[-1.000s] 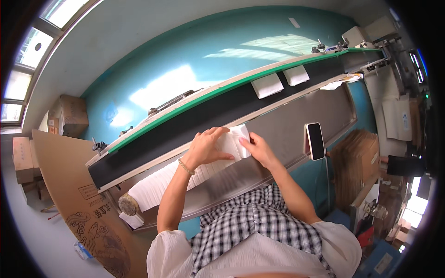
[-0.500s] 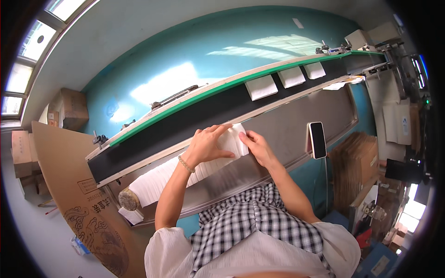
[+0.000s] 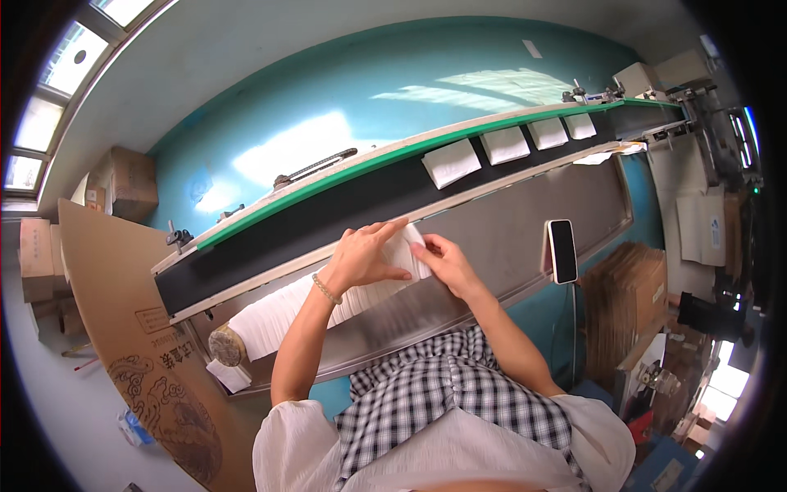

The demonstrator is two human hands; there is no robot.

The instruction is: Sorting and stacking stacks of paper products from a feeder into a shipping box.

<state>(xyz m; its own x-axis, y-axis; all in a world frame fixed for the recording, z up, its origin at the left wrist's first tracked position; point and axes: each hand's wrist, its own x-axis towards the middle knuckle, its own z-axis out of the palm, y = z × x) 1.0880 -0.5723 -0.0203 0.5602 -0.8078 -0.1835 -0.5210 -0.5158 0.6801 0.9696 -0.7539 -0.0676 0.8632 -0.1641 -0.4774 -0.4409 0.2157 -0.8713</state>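
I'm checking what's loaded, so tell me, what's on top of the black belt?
Four folded white packets lie in a row on the black belt, toward its right end. The surface directly beneath them is covered, so anything there can't be seen.

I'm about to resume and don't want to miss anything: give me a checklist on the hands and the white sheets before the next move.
1. Left hand over the row of white sheets: ok, thumb and fingers spread across it.
2. Right hand at the row's right end: ok, fingertips against the sheets.
3. Firmness of the right hand's grip: cannot tell.
4. Row backed at its left end: ok, a round block stands there.
5. White stacks on the black belt kept apart: ok, four with visible gaps.
6. All sheets gathered in the row: not ok, a separate white piece lies beside the block.
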